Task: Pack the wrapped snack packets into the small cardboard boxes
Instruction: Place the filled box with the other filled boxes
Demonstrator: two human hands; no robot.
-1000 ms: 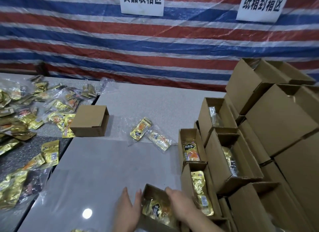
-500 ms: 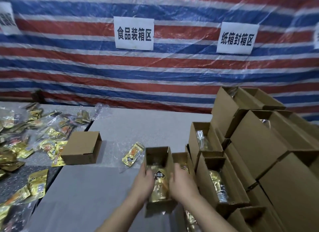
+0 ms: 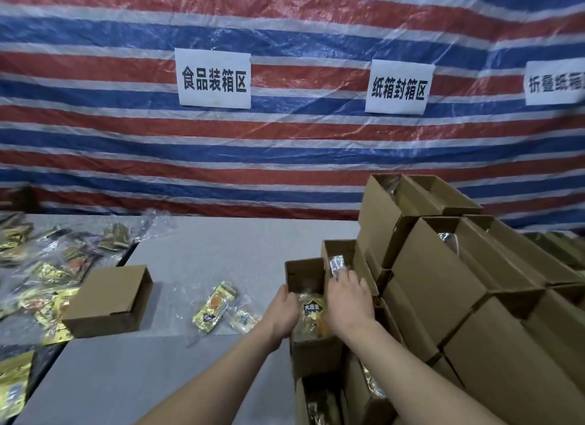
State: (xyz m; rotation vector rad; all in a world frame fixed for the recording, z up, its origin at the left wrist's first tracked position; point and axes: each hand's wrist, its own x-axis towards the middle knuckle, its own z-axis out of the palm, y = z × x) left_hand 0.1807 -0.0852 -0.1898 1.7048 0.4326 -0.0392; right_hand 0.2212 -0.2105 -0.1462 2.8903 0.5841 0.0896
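A small open cardboard box (image 3: 304, 277) with a gold snack packet (image 3: 313, 314) inside sits in front of me, up against the stack of boxes. My left hand (image 3: 285, 310) grips its left wall. On its right wall my right hand (image 3: 348, 301) holds the box, fingers reaching toward the neighbouring box (image 3: 337, 250) that holds a silvery packet. Two wrapped packets (image 3: 215, 307) lie loose on the grey table (image 3: 221, 250) to the left. A closed-looking empty box (image 3: 109, 299) lies on its side further left.
A tall stack of open cardboard boxes (image 3: 459, 282) fills the right side, some with packets inside. Many gold packets (image 3: 41, 282) are scattered at the far left. A striped tarp wall (image 3: 285, 155) with paper signs stands behind the table.
Both hands have carried the box with its packet away from me and to the right, up against the stack. The view has tilted upward.
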